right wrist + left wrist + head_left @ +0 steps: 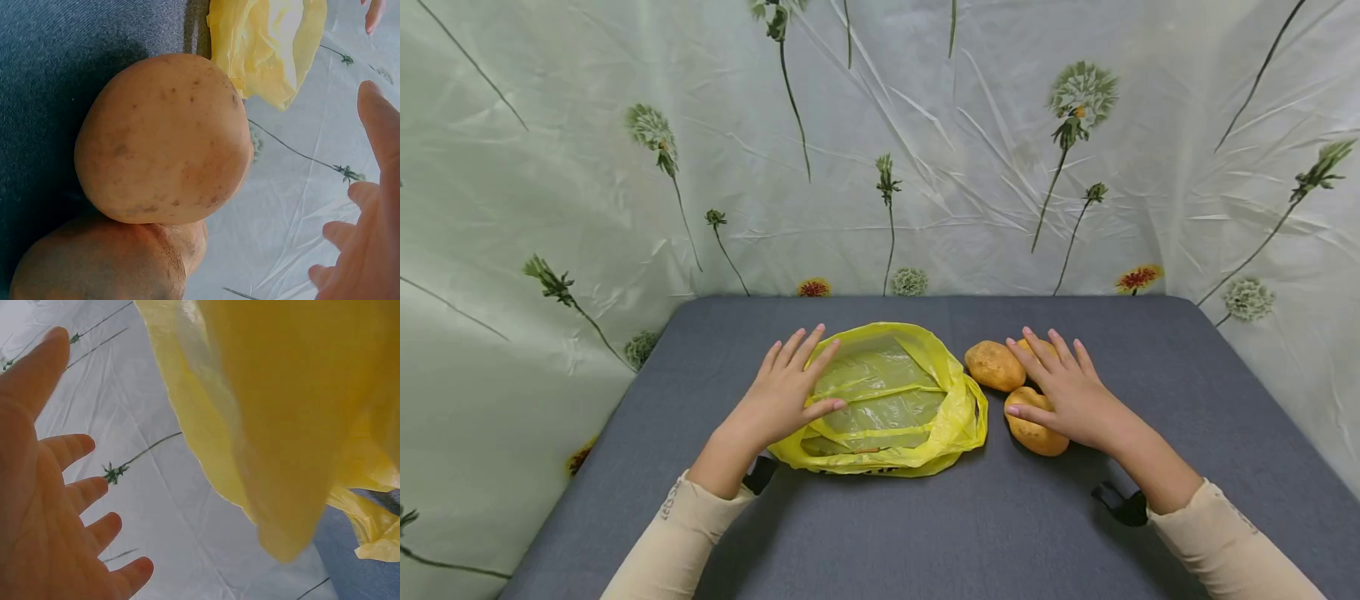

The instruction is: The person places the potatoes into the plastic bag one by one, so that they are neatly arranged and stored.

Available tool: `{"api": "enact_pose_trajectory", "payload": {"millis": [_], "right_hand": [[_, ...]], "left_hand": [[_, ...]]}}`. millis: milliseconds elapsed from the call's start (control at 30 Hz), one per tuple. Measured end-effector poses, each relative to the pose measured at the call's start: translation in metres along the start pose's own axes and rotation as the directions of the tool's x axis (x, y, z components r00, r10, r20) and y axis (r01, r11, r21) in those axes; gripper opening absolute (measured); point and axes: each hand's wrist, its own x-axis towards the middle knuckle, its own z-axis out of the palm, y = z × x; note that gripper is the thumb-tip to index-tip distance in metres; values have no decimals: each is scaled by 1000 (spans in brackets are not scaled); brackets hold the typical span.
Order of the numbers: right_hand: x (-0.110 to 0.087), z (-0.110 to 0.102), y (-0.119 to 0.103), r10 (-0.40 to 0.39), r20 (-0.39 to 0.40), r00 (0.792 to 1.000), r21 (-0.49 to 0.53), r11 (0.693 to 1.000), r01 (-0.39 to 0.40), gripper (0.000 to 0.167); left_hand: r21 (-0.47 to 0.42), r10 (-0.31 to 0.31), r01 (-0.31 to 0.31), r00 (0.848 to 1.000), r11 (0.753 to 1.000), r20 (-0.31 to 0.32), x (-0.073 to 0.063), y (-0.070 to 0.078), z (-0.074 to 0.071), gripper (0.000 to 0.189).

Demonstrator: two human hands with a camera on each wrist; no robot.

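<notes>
My left hand (pixel 778 396) is spread with straight fingers over the left side of a yellow plastic bag (pixel 962 408). The bag lies on its base with its mouth gaping upward; in the left wrist view its crumpled yellow wall (pixel 281 425) rises beside the palm. My right hand (pixel 1078 404), also spread, hovers over a group of potatoes to the right of the bag. One potato (pixel 995 367) lies nearest the bag, another potato (pixel 1037 440) sits in front under the thumb, and a third is partly hidden behind the fingers. Both hands hold nothing.
A grey cloth-covered table (pixel 910 542) carries everything. Behind and at the sides hangs a pale, shiny curtain (pixel 955 167) printed with dandelions. Black wrist mounts (pixel 1122 504) protrude below the sleeves (pixel 1225 533).
</notes>
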Motion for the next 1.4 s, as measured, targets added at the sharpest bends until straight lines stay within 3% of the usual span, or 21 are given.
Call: {"api": "enact_pose_trajectory", "payload": {"millis": [300, 600, 833, 1033, 1400], "right_hand": [[-3, 0, 2, -50, -75, 996, 8, 999, 51, 80], [-6, 4, 7, -49, -133, 990, 4, 999, 50, 80], [-11, 6, 11, -46, -171, 984, 17, 999, 50, 81], [-15, 9, 15, -48, -215, 976, 41, 997, 59, 80], [-25, 13, 20, 0, -270, 963, 112, 993, 31, 79]], "left_hand": [[-1, -13, 13, 997, 1000, -82, -4, -4, 5, 73], [-92, -112, 104, 989, 990, -91, -12, -8, 12, 70], [-224, -189, 161, 976, 961, -110, -18, -9, 15, 67], [-303, -254, 221, 964, 927, -73, -24, -12, 20, 67], [-429, -330, 279, 943, 859, -48, -33, -20, 35, 58]]}}
